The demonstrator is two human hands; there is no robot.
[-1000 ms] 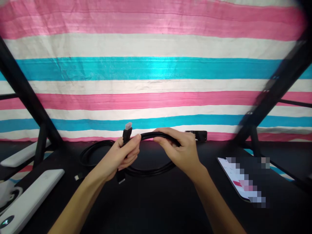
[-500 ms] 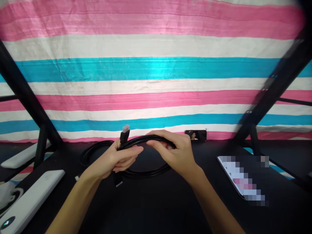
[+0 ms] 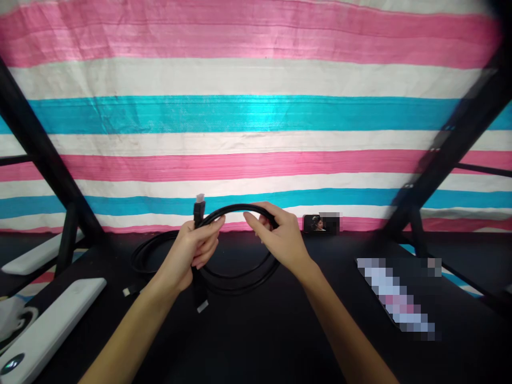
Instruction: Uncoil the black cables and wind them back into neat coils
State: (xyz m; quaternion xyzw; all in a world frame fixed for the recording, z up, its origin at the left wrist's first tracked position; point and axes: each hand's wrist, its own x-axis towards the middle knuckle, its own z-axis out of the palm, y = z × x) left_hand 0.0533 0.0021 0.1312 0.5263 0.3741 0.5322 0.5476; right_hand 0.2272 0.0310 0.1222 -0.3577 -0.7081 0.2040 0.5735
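My left hand (image 3: 192,253) is closed round a black cable (image 3: 240,208), looped into a coil in front of me. One plug (image 3: 199,208) with a pale tip points up above that hand. Another plug (image 3: 201,298), also pale-tipped, hangs below it. My right hand (image 3: 282,229) grips the coil's right side, with the thumb apart from the forefinger. The coil's lower loops hang between and below both hands. Behind my left wrist, a second black cable coil (image 3: 146,250) rests on the black table (image 3: 248,341), and a plug (image 3: 130,290) lies by my forearm.
A long white device (image 3: 60,320) lies at the left, near a white cord (image 3: 28,320). Another white bar (image 3: 36,256) is farther back. A phone (image 3: 312,223) leans against the striped sheet (image 3: 256,114). A partly blurred flat device (image 3: 388,296) lies right. Black frame bars (image 3: 436,144) slant on both sides.
Both hands have risen slightly, and the right one has shifted left. The held coil arches higher, its top loop rounder, and the lower plug now shows more fully.
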